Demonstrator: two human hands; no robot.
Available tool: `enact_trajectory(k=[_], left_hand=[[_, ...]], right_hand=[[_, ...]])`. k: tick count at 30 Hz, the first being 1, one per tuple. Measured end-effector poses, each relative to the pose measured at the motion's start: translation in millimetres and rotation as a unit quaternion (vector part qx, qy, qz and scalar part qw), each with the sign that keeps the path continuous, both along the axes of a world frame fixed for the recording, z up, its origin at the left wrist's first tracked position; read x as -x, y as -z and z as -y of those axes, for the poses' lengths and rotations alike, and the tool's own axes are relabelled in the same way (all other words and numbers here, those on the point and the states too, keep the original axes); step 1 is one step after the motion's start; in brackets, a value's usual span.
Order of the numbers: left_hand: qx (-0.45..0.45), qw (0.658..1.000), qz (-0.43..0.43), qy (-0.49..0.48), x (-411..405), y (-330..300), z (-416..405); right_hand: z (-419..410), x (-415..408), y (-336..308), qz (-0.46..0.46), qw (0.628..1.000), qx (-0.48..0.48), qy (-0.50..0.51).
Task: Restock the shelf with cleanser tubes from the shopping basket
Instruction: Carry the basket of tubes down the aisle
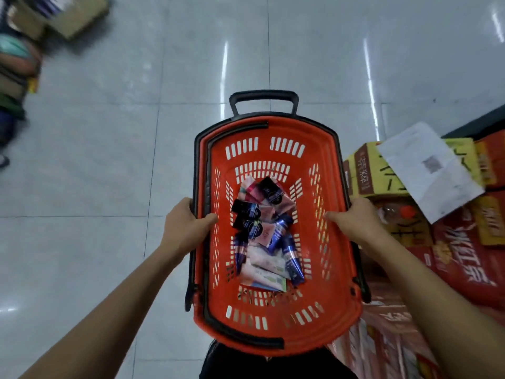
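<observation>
A red shopping basket with black rim trim and a black pull handle fills the middle of the view, held above a tiled floor. Several cleanser tubes in pink, dark blue and black lie jumbled on its bottom. My left hand grips the basket's left rim, thumb hooked inside. My right hand grips the right rim the same way. No shelf is in view.
Stacked red and yellow cartons stand at the right, with a white paper sheet lying on top. Cardboard boxes and bundled goods sit at the far left. Glossy grey floor tiles stretch ahead.
</observation>
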State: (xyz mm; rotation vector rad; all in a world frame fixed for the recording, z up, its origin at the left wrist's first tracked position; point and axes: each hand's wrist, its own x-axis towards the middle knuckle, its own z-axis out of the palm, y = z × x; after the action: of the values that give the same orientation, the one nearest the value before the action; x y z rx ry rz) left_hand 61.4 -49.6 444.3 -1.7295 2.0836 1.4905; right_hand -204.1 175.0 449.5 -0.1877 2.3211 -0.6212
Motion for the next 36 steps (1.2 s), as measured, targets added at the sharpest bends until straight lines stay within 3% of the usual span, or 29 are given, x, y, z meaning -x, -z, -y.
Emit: enact_trajectory(k=[6,11,16,25,36], left_hand=[[0.036,0.996,-0.084,-0.023,-21.3,-77.5,8.1],[0.058,0.989,-0.127,-0.040,-44.1,-110.1,13.9],[0.074,0.989,-0.124,-0.040,-61.3,-119.4,21.4],[0.088,0.986,-0.138,-0.029,-59.9,-128.4,43.8],[0.094,0.988,-0.120,-0.008,31.6,-118.3,94.5]], right_hand=[[2.7,-27.1,-91.3,-0.023,0.996,0.078,0.023],[2.8,-52.0,-125.0,-0.075,0.991,0.111,-0.013],[11.3,-72.9,-127.6,-0.125,0.986,0.099,-0.050],[25.7,-79.7,-126.6,-0.131,0.986,0.097,-0.032],[65.4,-2.9,-106.9,-0.146,0.987,0.064,-0.002]])
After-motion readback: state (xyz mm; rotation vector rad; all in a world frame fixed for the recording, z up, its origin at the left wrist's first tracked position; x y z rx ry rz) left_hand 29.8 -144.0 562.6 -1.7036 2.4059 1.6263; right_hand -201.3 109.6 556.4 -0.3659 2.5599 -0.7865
